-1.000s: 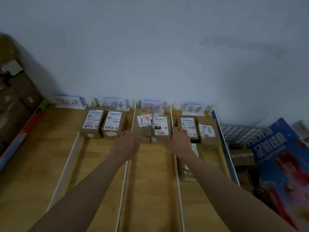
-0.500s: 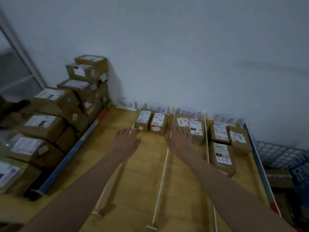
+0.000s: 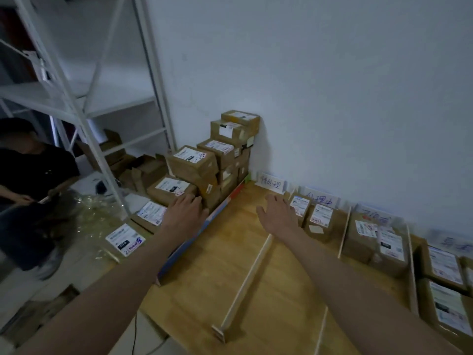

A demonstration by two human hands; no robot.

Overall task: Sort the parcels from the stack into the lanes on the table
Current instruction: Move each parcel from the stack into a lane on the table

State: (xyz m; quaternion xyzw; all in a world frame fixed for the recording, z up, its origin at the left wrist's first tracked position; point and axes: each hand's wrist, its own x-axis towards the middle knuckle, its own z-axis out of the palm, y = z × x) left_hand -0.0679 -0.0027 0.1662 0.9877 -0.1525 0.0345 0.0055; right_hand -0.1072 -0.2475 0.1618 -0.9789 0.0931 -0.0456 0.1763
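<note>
Cardboard stack (image 3: 204, 162) now reached, left hand (image 3: 185, 213)

The wooden counter (image 3: 204, 278) carries labelled parcels (image 3: 321, 220) in lanes split by white divider strips (image 3: 247, 280), with handwritten signs (image 3: 271, 182) along the wall.

Left hand (image 3: 184, 214): extended forward on a bare forearm, palm down, fingers straight, nothing held.
Right hand (image 3: 279, 213): stretched forward, palm down, fingers relaxed and spread, nothing gripped.

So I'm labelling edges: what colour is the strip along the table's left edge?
Blue, with a red stretch toward the wall; the strip shows in the head view.
</note>
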